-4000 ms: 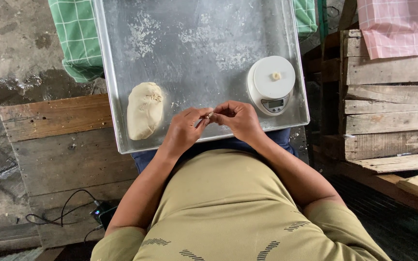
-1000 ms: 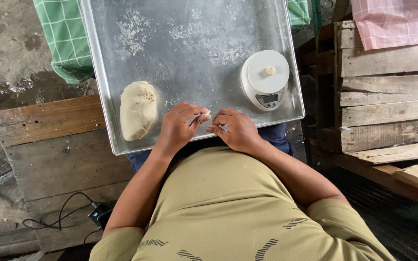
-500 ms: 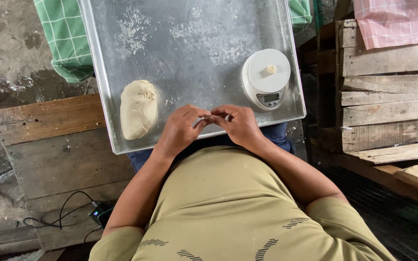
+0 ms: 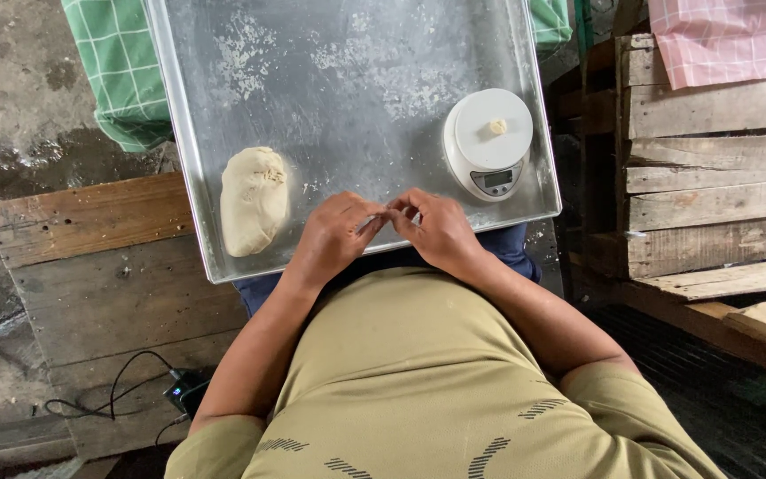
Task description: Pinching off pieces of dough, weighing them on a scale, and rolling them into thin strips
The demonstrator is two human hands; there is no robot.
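Observation:
My left hand [image 4: 337, 238] and my right hand [image 4: 441, 229] meet fingertip to fingertip over the near edge of a large metal tray [image 4: 356, 53]. Between the fingertips they pinch a small pale bit [image 4: 386, 214]; it is too small to tell what it is. An oblong lump of pale dough [image 4: 253, 200] lies on the tray, left of my left hand. A round white kitchen scale [image 4: 488, 142] stands on the tray beyond my right hand, with a tiny piece of dough [image 4: 496, 127] on its platform.
Flour is dusted over the tray's far part. A green checked cloth [image 4: 113, 71] lies under the tray at the left. Wooden planks [image 4: 90, 257] are at the left, wooden pallets [image 4: 711, 177] at the right with a pink checked cloth [image 4: 729, 40]. A black cable [image 4: 126, 390] runs on the floor.
A second ago my hands were slightly apart on the tray; now the fingertips are together again. The dough lump and the scale have stayed in place.

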